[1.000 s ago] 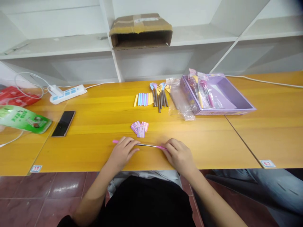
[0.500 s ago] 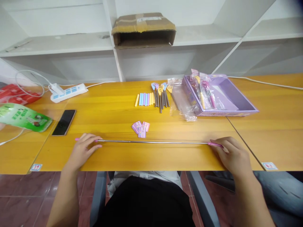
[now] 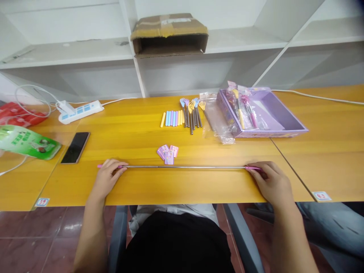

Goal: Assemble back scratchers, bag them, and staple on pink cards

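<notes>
A person's left hand (image 3: 105, 179) and right hand (image 3: 273, 182), each grip closed on a pink end of a slim metal rod (image 3: 187, 167), hold it crosswise along the near side of a yellow surface (image 3: 133, 136). Small printed cards (image 3: 169, 157) lie just beyond it; a purple box (image 3: 277, 113) sits far right.

Left hand (image 3: 106, 178), right hand (image 3: 273, 182), both pinching, apart

The long stick (image 3: 184, 167) is shiny silver with pink ends. The little claws (image 3: 191, 109) are yellow, blue and purple, and so are the short tubes (image 3: 171, 118). The cards (image 3: 169, 158) are purple and pink. The tray (image 3: 273, 134) is light purple. The bench (image 3: 113, 140) is yellow-brown.
</notes>
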A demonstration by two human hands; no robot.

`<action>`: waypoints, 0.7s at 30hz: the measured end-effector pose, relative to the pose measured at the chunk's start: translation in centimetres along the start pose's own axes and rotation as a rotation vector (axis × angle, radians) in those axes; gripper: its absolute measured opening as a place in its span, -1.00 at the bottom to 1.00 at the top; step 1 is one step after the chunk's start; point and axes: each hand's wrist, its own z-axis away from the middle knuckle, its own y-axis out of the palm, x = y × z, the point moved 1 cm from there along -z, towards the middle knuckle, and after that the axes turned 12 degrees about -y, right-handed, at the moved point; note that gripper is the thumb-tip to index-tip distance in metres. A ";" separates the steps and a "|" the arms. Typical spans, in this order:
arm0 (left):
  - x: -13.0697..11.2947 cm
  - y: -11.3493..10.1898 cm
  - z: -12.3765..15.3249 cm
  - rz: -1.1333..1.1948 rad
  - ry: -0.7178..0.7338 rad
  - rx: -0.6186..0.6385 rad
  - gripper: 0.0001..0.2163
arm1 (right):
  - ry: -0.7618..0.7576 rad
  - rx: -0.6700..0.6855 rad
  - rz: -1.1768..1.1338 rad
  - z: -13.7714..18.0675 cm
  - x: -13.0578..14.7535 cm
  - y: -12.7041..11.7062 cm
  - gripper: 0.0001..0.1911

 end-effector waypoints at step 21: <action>-5.2 0.7 1.4 -0.032 0.093 -0.067 -0.76 | -0.220 0.109 -0.021 -0.5 4.5 0.5 -0.75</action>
